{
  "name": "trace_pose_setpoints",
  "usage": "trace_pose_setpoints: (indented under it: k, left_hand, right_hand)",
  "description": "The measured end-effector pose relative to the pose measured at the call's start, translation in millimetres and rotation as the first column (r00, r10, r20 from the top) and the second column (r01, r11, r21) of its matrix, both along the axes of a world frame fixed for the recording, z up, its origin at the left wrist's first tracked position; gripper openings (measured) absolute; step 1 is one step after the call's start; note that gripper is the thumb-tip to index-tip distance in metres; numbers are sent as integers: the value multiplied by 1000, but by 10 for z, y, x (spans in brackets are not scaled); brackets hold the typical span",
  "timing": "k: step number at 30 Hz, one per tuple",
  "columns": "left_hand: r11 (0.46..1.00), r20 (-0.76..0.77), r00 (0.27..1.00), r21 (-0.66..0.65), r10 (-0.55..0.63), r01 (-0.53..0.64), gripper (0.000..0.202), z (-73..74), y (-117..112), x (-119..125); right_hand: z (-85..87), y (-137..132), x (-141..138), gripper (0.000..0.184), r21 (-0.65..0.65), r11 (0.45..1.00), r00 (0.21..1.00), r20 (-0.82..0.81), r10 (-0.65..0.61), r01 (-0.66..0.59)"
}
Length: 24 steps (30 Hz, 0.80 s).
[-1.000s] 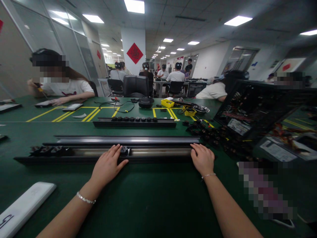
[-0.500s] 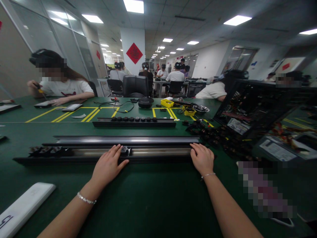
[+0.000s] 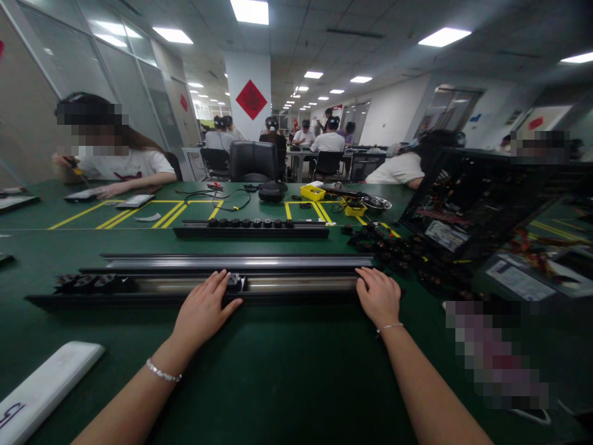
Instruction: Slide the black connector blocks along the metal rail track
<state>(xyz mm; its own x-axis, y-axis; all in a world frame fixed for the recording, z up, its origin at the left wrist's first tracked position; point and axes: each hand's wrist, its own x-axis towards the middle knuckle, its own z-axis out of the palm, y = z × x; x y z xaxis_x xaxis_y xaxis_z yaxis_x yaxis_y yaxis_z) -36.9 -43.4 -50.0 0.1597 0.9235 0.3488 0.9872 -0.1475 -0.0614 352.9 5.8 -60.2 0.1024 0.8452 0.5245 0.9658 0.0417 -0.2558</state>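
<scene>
A long black rail (image 3: 301, 284) with a metallic inner channel lies across the green table in front of me. My left hand (image 3: 204, 304) straddles its middle, thumb at the near edge and fingers over the far edge, closed on it. Close against those fingertips sits a small black module (image 3: 235, 282) in the channel. At the rail's right end my right hand (image 3: 380, 296) is closed over it in the same way, fingers together. Several similar black modules (image 3: 88, 282) stand in the left end. The undersides of my fingers are hidden.
A second rail (image 3: 241, 262) lies just behind, and a shorter one with several round parts (image 3: 250, 232) farther back. Black parts (image 3: 403, 247) and an open computer case (image 3: 467, 198) stand right. A white block (image 3: 50, 389) lies front left. A co-worker (image 3: 120, 148) sits far left.
Both hands stay in place on the rail, with hardly any visible shift. A person in the far background has moved slightly.
</scene>
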Motion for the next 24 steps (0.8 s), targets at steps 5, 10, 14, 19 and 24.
trace_pose_setpoints:
  k: [5,10,14,19,24]
  left_hand:
    - [1000,-6,1000,16,-4,4,68,-5,3,23]
    - [1000,-9,1000,16,-6,6,69,-16,7,23]
    - [1000,-15,1000,13,-4,4,69,-21,10,33]
    - [1000,-17,1000,8,9,-9,66,-8,1,76]
    - [1000,-15,1000,5,21,-21,64,-4,-4,105]
  right_hand:
    - [-3,0,-4,35,4,1000,1000,-3,2,-2]
    - [-5,5,3,35,4,1000,1000,0,6,-6]
    - [-7,8,5,35,2,1000,1000,-1,6,-6]
    - [-6,5,6,36,-1,1000,1000,4,6,-6]
    - [-1,-1,2,35,-4,1000,1000,4,0,0]
